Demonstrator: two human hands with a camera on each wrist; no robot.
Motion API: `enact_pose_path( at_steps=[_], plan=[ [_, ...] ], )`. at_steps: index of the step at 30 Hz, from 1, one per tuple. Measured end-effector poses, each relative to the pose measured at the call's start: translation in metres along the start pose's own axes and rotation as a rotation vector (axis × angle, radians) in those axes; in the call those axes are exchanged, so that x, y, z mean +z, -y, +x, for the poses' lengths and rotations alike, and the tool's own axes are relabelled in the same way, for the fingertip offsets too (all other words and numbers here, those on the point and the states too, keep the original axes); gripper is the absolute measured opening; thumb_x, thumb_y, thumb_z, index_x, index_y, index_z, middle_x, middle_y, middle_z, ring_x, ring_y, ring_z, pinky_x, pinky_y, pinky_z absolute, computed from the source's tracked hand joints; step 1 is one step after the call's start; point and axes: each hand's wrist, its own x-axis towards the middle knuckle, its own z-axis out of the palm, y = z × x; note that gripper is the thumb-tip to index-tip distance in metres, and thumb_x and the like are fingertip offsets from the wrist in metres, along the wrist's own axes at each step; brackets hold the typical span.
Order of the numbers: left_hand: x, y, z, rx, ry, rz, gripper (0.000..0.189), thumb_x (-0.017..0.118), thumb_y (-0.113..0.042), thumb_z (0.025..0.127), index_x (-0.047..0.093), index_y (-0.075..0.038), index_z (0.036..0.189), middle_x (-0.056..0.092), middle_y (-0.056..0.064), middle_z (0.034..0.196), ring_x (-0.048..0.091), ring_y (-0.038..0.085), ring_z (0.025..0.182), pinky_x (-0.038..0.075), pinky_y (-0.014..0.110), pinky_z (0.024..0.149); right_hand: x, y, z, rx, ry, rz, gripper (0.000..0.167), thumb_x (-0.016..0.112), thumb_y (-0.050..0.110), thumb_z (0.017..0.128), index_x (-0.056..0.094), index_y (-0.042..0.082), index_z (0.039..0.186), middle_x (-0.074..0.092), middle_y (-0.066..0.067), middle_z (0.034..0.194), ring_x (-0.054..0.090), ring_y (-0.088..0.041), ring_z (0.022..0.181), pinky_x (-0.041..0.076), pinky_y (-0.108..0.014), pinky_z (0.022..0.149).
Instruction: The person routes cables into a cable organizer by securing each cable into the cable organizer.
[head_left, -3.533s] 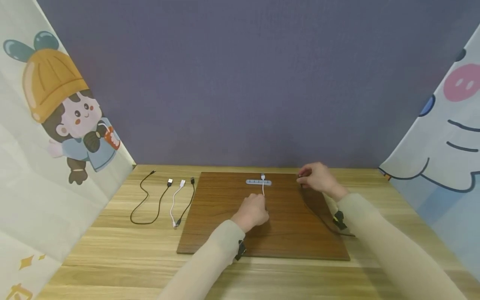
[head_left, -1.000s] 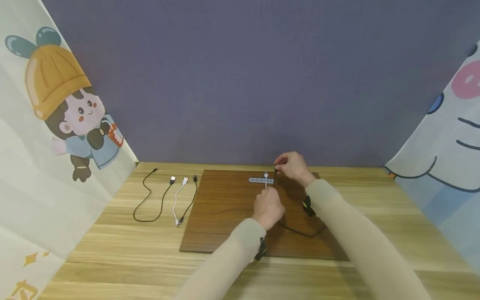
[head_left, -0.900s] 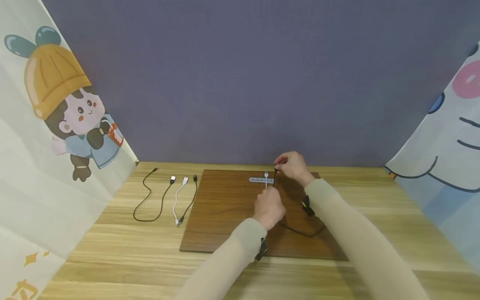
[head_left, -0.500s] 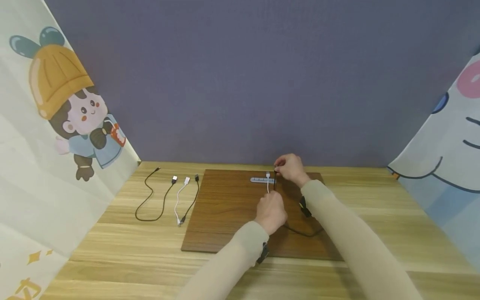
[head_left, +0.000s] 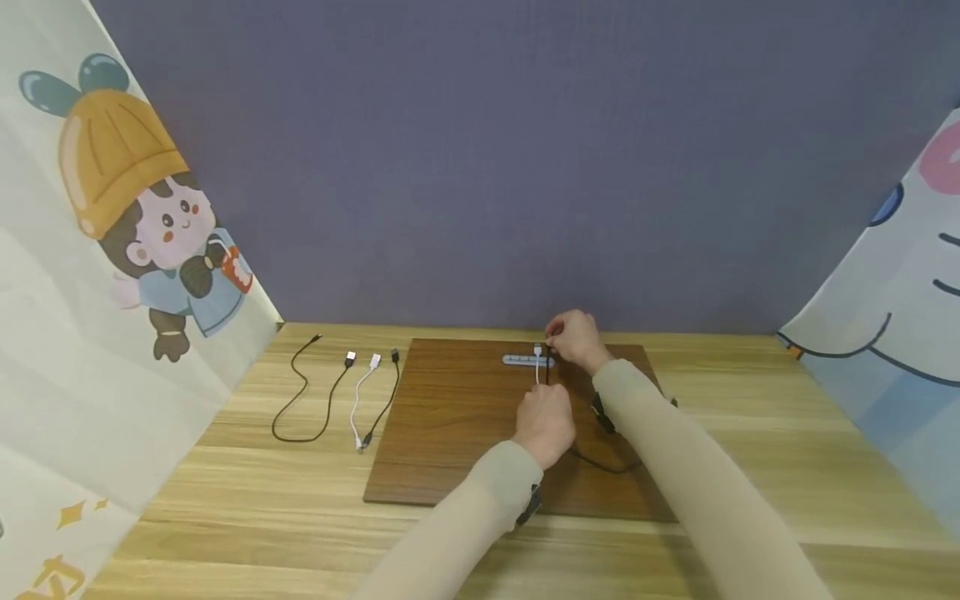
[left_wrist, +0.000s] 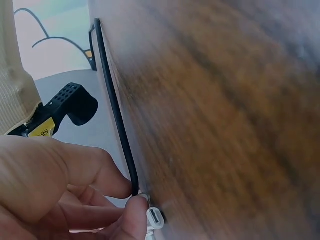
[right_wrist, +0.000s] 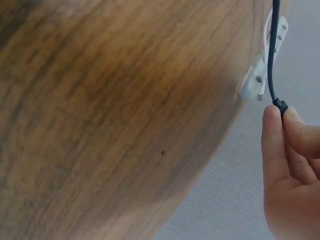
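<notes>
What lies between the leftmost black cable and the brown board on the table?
A short white cable and a short black cable, as the head view shows.

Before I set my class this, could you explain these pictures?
A person works here, no machine. The wide picture looks down from the head, the close ones from a small black camera on each wrist. A light wooden table bears a dark brown wooden board with a pale slotted strip, crossed by a thin white cable. Beside the board lie a long black cable, a short white cable and a short black cable. The bare right hand pinches a thin black cable near its end; the left hand apparently holds it too.
</notes>
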Motion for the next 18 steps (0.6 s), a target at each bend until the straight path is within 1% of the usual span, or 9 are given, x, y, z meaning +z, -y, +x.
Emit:
enact_pose_path(
  at_steps=[4,8,15,18],
  plan=[
    [0.0,-0.0006,0.0005,-0.008,0.004,0.012,0.01,0.074,-0.009,0.084,0.077,-0.005,0.093,0.071,0.015,0.092,0.071,0.028,0.083,0.058,0.037,0.065,0.0011,-0.0019,0.0007,0.009,0.015,-0.007,0.016,0.069,-0.006,0.088,0.073,-0.007,0.103,0.073,-0.017,0.091,0.071,-0.02,0.072,0.058,-0.027,0.065],
    [0.0005,-0.0009,0.0004,0.005,-0.004,0.026,0.01,0.075,-0.008,0.083,0.077,-0.006,0.093,0.072,0.014,0.092,0.071,0.027,0.083,0.058,0.037,0.065,0.0016,-0.0022,0.0003,0.015,0.029,-0.025,0.015,0.069,-0.005,0.089,0.073,-0.006,0.103,0.072,-0.016,0.09,0.071,-0.019,0.072,0.057,-0.027,0.066],
    [0.0017,-0.0018,-0.0007,0.038,-0.035,0.084,0.011,0.076,-0.012,0.083,0.078,-0.008,0.093,0.072,0.012,0.089,0.07,0.025,0.08,0.058,0.035,0.061,0.0032,-0.0001,0.0011,0.018,0.024,-0.04,0.012,0.069,-0.004,0.088,0.073,-0.005,0.099,0.072,-0.013,0.084,0.069,-0.017,0.068,0.054,-0.025,0.061],
    [0.001,-0.0023,-0.0011,0.038,-0.035,0.089,0.01,0.077,-0.012,0.083,0.078,-0.008,0.093,0.072,0.011,0.089,0.07,0.024,0.079,0.057,0.034,0.06,0.004,0.0011,0.0014,0.021,0.028,-0.077,0.011,0.07,-0.003,0.089,0.073,-0.004,0.099,0.071,-0.012,0.084,0.069,-0.018,0.07,0.054,-0.025,0.062]
  ],
)
